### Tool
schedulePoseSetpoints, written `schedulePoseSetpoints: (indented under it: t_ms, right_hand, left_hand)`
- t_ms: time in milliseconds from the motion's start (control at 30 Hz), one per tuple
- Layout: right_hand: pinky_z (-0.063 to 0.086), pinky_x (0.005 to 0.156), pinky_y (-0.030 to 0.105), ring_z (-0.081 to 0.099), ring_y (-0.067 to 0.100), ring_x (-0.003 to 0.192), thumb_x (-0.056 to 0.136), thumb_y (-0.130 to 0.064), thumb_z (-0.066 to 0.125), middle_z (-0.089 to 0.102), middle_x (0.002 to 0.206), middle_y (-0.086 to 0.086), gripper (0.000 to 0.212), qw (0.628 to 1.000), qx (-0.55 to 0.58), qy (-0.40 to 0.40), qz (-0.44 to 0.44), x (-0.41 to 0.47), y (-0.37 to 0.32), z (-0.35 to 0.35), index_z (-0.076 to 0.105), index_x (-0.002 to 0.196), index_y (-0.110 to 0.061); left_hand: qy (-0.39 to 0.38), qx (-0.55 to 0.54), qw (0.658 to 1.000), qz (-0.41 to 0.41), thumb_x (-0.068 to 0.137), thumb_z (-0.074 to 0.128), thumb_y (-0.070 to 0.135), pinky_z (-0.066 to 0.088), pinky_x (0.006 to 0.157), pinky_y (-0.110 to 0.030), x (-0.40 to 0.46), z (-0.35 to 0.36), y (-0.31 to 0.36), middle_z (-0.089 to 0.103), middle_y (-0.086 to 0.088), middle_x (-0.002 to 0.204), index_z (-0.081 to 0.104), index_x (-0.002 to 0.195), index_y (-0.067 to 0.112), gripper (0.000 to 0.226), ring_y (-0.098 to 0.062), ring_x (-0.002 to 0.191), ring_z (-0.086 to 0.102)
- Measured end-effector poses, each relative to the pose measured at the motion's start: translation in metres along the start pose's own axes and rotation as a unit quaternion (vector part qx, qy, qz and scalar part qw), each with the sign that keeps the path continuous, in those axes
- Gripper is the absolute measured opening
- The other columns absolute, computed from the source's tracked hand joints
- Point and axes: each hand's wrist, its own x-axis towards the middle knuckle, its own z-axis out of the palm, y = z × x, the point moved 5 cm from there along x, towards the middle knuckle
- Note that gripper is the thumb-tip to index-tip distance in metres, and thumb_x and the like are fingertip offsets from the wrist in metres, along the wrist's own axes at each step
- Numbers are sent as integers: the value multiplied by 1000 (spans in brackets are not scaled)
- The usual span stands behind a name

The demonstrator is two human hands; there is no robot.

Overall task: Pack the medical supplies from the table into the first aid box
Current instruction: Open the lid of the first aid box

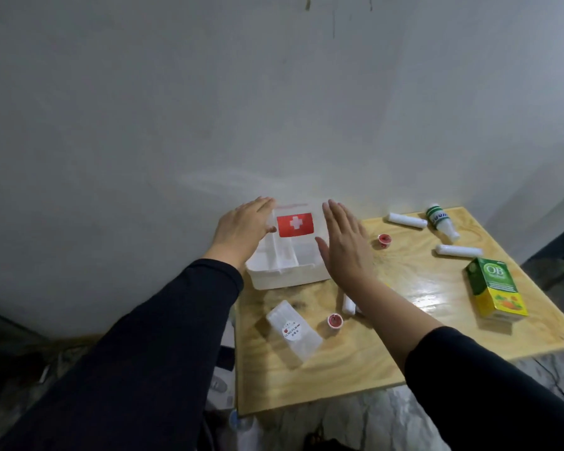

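Left hand (pixel 241 227): flat, fingers spread, laid on the far-left corner of the first aid box (pixel 284 255); nothing gripped. Right hand (pixel 345 245): likewise spread and empty, held just beside the box's right wall. Box: far-left on the table (pixel 388 346), near its left edge; opening appears in hand, packing not begun. Supplies lie scattered: cling film pack (pixel 293 328), gauze rolls (pixel 407 219), bottle (pixel 442 221), green carton (pixel 494 288). Ample bare room is judged mid-table.

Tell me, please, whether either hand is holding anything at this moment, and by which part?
The left hand rests on the first aid box at its left edge; whether it grips is unclear. The right hand is flat and open, holding nothing.
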Motion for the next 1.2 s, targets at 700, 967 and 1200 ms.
schedulePoseSetpoints:
  t_ms: [700,967,1200]
  right_hand:
    - [15,121,47,11,23,149,96,-27,36,8,162,7,64,947,104,-254,166,-1,28,64,11,152,-8]
    - [15,120,43,18,22,148,97,-33,37,8,162,4,65,949,102,-236,185,-23,22,58,12,152,-10]
    - [23,120,45,18,23,148,98,-34,42,17,161,4,62,948,116,-241,174,-10,33,42,19,150,-12]
  left_hand:
    - [47,-8,998,-48,101,42,11,48,91,-39,61,-10,-22,56,-2,137,54,132,13,34,-24,124,54]
    - [33,1,998,-50,98,42,16,49,90,-41,80,-13,-18,58,-7,128,53,123,10,28,-32,108,59]
    - [45,9,998,-37,95,47,15,29,114,-39,71,-27,-9,44,-7,147,39,143,8,49,-25,134,43]
